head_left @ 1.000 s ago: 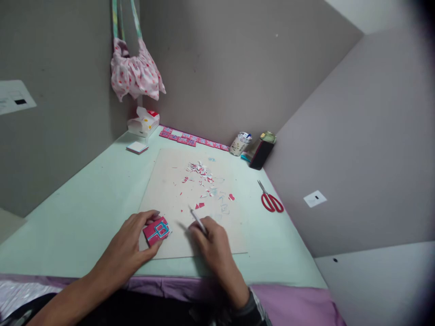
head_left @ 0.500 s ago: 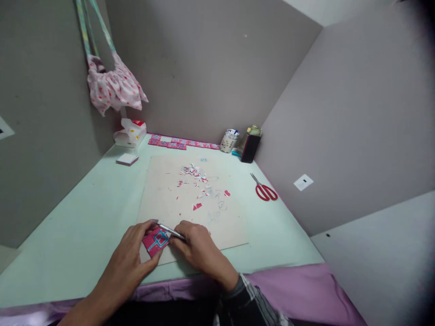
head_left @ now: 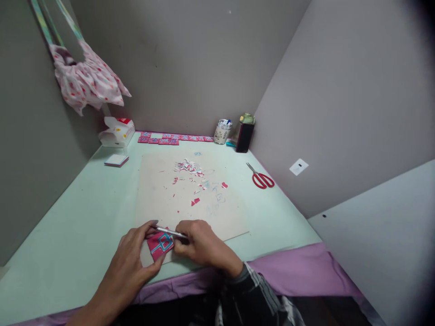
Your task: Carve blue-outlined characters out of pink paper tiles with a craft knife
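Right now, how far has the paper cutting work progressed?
Done: many small scraps lie on the beige board, and a row of pink pieces lines the back wall. In hand: the left hand steadies a pink piece while the right hand holds a thin tool over it. How much cutting remains cannot be told.

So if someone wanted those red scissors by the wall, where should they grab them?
By the red loop handles at the near end of the red scissors. They lie flat and shut, blades pointing away toward the back wall, so coming from the person's side meets the handles first.
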Tool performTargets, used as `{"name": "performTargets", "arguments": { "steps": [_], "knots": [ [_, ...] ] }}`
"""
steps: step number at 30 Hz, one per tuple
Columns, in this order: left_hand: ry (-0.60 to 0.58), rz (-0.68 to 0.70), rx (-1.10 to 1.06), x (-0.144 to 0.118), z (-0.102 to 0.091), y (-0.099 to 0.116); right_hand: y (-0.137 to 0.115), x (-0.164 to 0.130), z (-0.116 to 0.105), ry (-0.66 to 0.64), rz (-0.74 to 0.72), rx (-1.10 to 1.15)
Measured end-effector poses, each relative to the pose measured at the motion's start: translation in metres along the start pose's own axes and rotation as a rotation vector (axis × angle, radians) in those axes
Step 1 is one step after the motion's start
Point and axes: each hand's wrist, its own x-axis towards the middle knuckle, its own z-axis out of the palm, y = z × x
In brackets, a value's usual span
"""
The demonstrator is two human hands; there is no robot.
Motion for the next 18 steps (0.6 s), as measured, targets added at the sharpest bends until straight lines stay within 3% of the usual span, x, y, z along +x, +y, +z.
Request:
{"name": "performTargets", "arguments": {
  "steps": [5, 11, 13, 18],
  "knots": [
    [-0.063, 0.127, 0.001, -0.003, 0.0, -0.007, 0.012, -0.008, -0.02, -0.042, 0.016, 0.19],
    [-0.072, 0.182, 0.025, -0.002, -0.001, -0.005, 0.045, -0.016, -0.056, 0.388, 0.217, 0.227],
    [-0.065, 0.189, 0.028, -0.002, -0.001, -0.004, 0.048, -0.023, -0.066, 0.44, 0.236, 0.224],
    [-0.051, 0.178, 0.035, -0.002, -0.001, -0.003, 0.035, -0.033, -0.06, 0.134, 0.318, 0.584]
  ]
}}
